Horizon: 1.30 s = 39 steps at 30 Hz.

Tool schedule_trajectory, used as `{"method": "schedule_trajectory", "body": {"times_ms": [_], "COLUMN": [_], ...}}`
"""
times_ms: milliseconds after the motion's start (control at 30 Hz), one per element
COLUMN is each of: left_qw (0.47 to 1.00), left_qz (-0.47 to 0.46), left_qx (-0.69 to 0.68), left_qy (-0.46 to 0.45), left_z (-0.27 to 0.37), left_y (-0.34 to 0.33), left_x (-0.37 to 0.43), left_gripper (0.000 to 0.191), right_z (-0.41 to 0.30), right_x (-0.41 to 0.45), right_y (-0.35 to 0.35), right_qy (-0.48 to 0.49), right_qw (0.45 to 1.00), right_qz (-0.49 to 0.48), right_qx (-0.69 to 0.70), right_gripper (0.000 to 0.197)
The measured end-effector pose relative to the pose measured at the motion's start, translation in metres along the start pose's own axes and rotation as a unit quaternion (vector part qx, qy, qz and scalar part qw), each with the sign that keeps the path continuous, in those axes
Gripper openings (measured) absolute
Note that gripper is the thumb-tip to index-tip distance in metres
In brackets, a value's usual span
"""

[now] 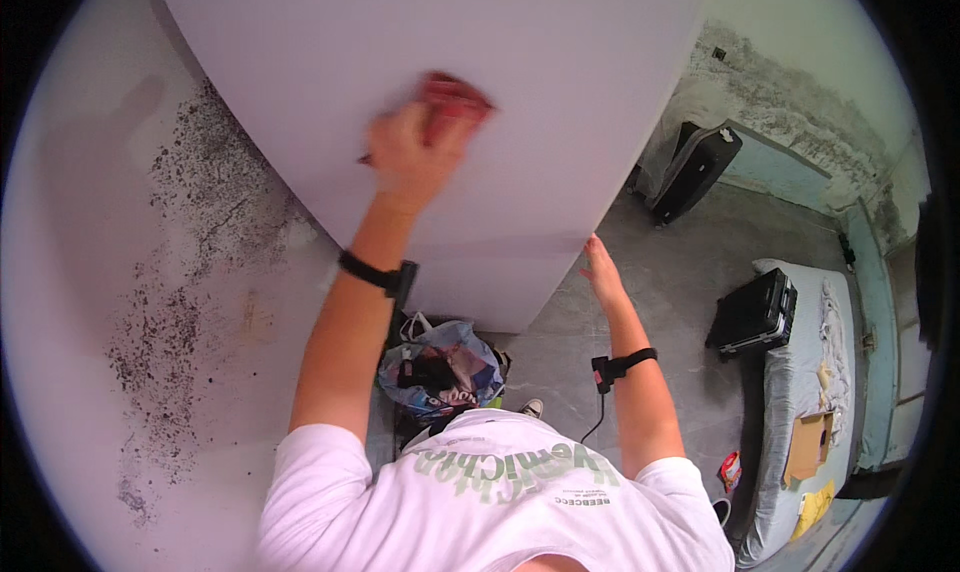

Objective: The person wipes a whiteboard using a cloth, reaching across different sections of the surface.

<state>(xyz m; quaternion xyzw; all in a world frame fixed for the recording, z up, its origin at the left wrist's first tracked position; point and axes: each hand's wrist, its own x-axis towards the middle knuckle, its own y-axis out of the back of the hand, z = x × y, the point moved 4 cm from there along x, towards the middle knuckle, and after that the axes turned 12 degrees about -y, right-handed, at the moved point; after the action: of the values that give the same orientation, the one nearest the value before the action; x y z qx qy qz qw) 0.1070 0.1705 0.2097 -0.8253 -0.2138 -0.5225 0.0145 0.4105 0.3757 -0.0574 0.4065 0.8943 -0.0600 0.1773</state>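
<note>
A folded red cloth [454, 107] is in my left hand [412, 148], pressed against a large white panel [480, 189]. Both the hand and the cloth are blurred. The panel looks like the side of a cabinet, though its full shape is cut off at the top. At its lower right edge is my right hand [602, 270], fingers stretched out and thumb apart, touching or almost touching the edge. No object shows in that hand. Each forearm wears a black strap with a small device.
Mould stains cover the wall [202, 182] to the left. A stuffed plastic bag [442, 369] stands at the panel's foot. To the right are a black suitcase [694, 171], a black case [754, 313], a mattress [780, 392] with an open cardboard box [808, 448], and a red packet [730, 471].
</note>
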Motion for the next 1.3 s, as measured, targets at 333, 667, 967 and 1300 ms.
{"method": "schedule_trajectory", "body": {"times_ms": [333, 667, 967, 1300], "left_qw": [0.939, 0.996, 0.976, 0.995], "left_qz": [0.047, 0.002, 0.009, -0.018], "left_qx": [0.012, -0.043, -0.097, -0.092], "left_qy": [0.341, 0.074, -0.194, -0.047], "left_z": [-0.168, 0.025, 0.208, 0.190], "left_y": [0.074, -0.010, -0.061, -0.042], "left_x": [-0.116, 0.014, 0.102, 0.109], "left_gripper": [0.053, 0.048, 0.048, 0.065], "right_z": [0.004, 0.003, -0.027, -0.154], "right_x": [0.000, 0.002, -0.045, -0.133], "right_y": [-0.008, 0.002, 0.018, -0.035], "right_qy": [0.019, 0.063, 0.069, 0.289], "right_qw": [0.998, 0.996, 0.994, 0.948], "right_qz": [0.048, 0.053, 0.087, 0.077], "right_qx": [0.028, -0.047, -0.009, -0.112], "right_gripper": [0.074, 0.070, 0.063, 0.069]}}
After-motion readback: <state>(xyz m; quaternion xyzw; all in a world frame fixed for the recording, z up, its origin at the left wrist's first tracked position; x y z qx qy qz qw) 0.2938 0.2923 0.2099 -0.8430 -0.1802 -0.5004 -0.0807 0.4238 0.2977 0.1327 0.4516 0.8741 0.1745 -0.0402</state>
